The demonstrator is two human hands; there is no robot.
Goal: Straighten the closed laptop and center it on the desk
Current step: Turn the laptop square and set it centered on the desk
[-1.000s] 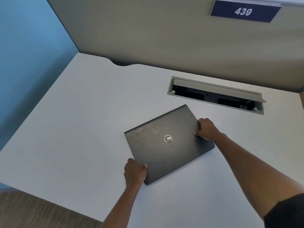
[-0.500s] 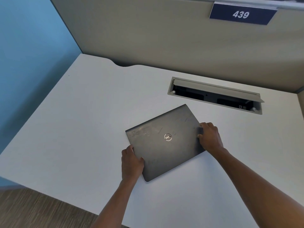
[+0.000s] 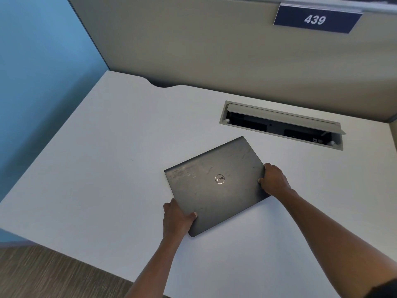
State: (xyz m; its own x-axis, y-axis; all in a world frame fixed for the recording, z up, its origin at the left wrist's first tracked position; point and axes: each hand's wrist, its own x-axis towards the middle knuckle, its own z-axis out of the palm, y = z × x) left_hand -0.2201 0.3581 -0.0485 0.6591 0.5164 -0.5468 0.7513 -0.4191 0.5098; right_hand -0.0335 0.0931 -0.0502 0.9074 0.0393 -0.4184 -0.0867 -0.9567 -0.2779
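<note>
A closed dark grey laptop (image 3: 217, 183) with a round silver logo lies flat on the white desk (image 3: 103, 168), turned at an angle to the desk's edges. My left hand (image 3: 177, 218) grips its near left corner, thumb on the lid. At the laptop's right edge, my right hand (image 3: 274, 179) holds on with the fingers curled over the side. Both forearms reach in from the bottom of the view.
An open cable hatch (image 3: 281, 125) with a raised grey flap is set into the desk behind the laptop. A beige partition (image 3: 214, 50) with a blue "439" sign (image 3: 315, 19) runs along the back; a blue wall (image 3: 43, 82) stands left. Wood-look floor (image 3: 43, 274) shows past the front edge.
My left hand has slid along the laptop's left edge and back toward the near corner; my right hand shifted down the right edge. The laptop has turned slightly and stays angled.
</note>
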